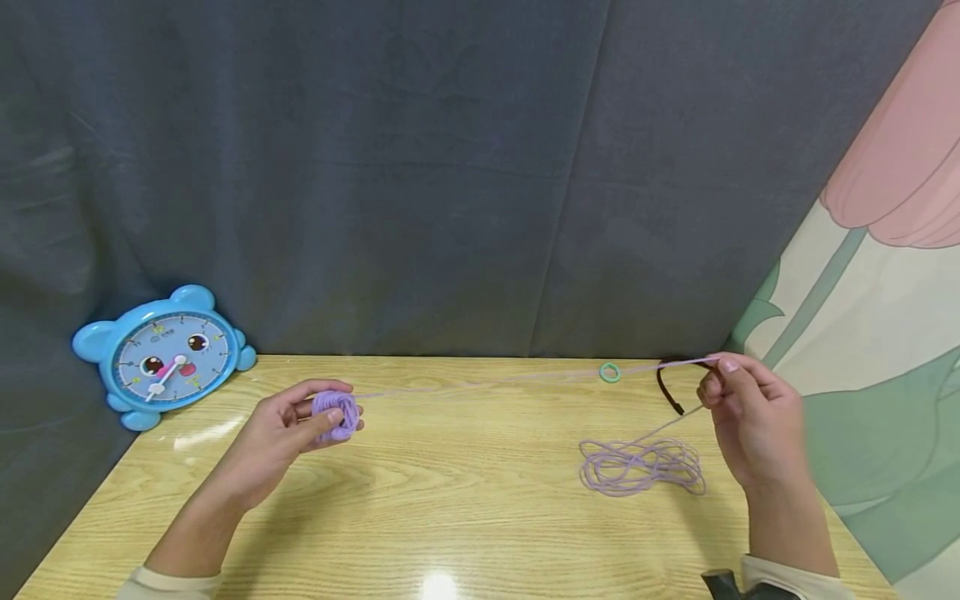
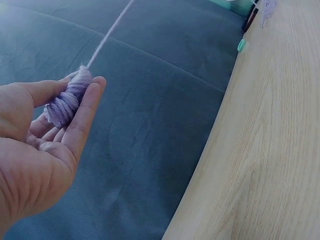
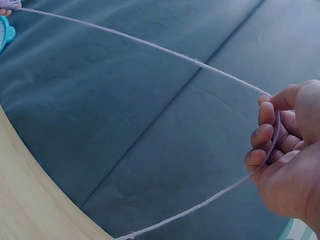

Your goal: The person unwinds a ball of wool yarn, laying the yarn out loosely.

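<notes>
A small wound ball of purple yarn [image 1: 347,410] sits between the thumb and fingers of my left hand [image 1: 281,433], above the left part of the table. From it a single strand [image 3: 145,42] runs taut across to my right hand [image 1: 757,412], which pinches it between thumb and forefinger. In the right wrist view the strand then passes over the curled fingers and drops away. Its lower end leads to a loose, looped pile of the same yarn [image 1: 637,468] on the table, left of my right hand. The left wrist view shows the ball's wrapped side.
A blue animal-shaped clock [image 1: 172,362] leans at the table's back left. A green ring [image 1: 610,372] and a black band [image 1: 667,392] lie near the back edge, the band partly behind my right hand. A dark curtain [image 1: 375,183] hangs behind the wooden table [image 1: 450,508].
</notes>
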`<state>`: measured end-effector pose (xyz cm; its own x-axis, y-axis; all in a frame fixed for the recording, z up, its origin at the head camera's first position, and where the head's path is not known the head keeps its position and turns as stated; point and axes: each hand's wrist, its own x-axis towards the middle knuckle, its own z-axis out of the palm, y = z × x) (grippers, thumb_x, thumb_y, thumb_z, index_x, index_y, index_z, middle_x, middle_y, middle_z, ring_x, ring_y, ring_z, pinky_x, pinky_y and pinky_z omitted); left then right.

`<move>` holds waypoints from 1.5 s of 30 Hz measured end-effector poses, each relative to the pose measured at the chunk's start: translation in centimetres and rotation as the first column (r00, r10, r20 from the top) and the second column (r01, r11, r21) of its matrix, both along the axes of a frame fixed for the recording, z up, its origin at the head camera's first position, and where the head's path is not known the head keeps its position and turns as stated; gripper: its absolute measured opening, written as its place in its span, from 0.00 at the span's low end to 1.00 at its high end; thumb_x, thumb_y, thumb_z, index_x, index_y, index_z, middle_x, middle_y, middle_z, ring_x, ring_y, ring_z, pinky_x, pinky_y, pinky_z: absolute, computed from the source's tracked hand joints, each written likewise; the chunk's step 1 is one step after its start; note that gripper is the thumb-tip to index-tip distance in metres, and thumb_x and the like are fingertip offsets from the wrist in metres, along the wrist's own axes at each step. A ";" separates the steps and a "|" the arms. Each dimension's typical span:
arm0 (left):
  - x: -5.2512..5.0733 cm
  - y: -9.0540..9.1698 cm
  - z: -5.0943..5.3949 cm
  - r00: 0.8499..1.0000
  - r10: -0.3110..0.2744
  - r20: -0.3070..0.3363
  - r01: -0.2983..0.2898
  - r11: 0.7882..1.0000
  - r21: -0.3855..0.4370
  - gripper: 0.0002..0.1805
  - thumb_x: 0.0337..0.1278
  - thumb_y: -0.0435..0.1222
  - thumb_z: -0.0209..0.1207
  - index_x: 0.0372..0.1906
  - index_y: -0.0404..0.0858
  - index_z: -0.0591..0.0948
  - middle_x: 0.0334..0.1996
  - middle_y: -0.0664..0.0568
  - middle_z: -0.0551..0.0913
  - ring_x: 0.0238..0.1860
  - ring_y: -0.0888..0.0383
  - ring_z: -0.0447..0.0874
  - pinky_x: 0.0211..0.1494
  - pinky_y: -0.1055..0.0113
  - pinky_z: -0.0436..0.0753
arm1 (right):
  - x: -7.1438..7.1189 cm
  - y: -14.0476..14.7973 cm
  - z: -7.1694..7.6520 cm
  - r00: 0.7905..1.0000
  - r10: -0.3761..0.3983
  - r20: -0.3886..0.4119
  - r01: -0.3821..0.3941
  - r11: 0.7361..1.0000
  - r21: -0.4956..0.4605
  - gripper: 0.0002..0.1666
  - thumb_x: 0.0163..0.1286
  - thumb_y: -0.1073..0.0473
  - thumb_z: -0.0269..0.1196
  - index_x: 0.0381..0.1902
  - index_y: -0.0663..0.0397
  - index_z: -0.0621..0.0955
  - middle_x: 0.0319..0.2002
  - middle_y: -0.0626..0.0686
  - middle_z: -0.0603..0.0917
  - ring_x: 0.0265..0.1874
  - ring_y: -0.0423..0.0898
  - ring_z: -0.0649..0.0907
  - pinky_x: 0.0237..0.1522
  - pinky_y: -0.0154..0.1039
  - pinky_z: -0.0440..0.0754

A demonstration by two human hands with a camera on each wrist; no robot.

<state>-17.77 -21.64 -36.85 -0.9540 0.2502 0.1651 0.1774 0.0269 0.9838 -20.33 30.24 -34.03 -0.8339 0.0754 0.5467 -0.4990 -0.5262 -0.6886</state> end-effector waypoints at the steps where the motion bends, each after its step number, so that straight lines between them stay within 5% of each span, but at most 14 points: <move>1: 0.0 0.0 0.0 1.000 0.003 -0.001 -0.003 1.000 -0.001 0.15 0.73 0.31 0.59 0.60 0.43 0.80 0.47 0.58 0.90 0.48 0.60 0.91 0.50 0.68 0.89 | 0.0 0.1 0.1 1.000 -0.001 0.001 0.001 1.000 -0.004 0.20 0.79 0.77 0.44 0.40 0.73 0.84 0.25 0.55 0.84 0.26 0.45 0.81 0.32 0.33 0.78; 9: 0.0 -0.1 0.1 1.000 0.005 0.006 -0.005 1.000 0.017 0.16 0.73 0.31 0.59 0.62 0.36 0.77 0.47 0.57 0.89 0.48 0.61 0.91 0.50 0.67 0.89 | 0.4 1.0 0.4 1.000 -0.012 0.001 0.012 0.998 -0.056 0.19 0.79 0.77 0.45 0.40 0.74 0.84 0.26 0.57 0.83 0.26 0.46 0.79 0.30 0.34 0.76; 24: 0.0 -0.3 0.1 1.000 0.002 0.022 -0.003 0.999 0.050 0.14 0.74 0.31 0.58 0.59 0.43 0.80 0.47 0.57 0.89 0.48 0.60 0.90 0.51 0.68 0.89 | 0.7 2.9 0.6 0.999 -0.049 0.021 0.053 0.969 -0.240 0.19 0.78 0.78 0.44 0.37 0.81 0.82 0.22 0.62 0.82 0.23 0.51 0.79 0.29 0.37 0.78; 33: -0.1 -0.4 0.1 0.999 0.021 0.029 -0.023 0.997 0.072 0.14 0.74 0.30 0.57 0.57 0.45 0.82 0.46 0.57 0.89 0.47 0.63 0.89 0.51 0.67 0.89 | 0.8 3.9 0.6 0.993 -0.102 0.066 0.115 0.960 -0.256 0.18 0.79 0.77 0.46 0.37 0.80 0.82 0.22 0.62 0.82 0.23 0.50 0.79 0.29 0.38 0.75; 39: 0.0 -0.7 0.5 0.995 0.086 0.056 -0.086 0.996 -0.001 0.15 0.74 0.32 0.59 0.60 0.41 0.79 0.46 0.59 0.88 0.47 0.63 0.89 0.50 0.68 0.89 | 0.7 5.4 0.3 0.995 -0.090 0.042 0.099 0.925 -0.367 0.19 0.79 0.78 0.43 0.37 0.84 0.80 0.20 0.64 0.80 0.22 0.53 0.78 0.28 0.40 0.71; 45: 0.0 -1.0 0.8 0.992 0.100 0.071 -0.098 0.995 -0.031 0.18 0.73 0.34 0.60 0.63 0.37 0.77 0.47 0.59 0.88 0.47 0.62 0.90 0.51 0.68 0.89 | 0.6 6.7 0.1 0.989 -0.105 0.102 0.140 0.887 -0.440 0.17 0.78 0.77 0.46 0.35 0.83 0.80 0.20 0.65 0.81 0.20 0.55 0.78 0.26 0.42 0.74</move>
<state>-17.76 -22.61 -36.09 -0.9834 0.1577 0.0893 0.1010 0.0676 0.9926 -19.68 36.95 -33.95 -0.8389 0.3999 0.3693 -0.5362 -0.7238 -0.4343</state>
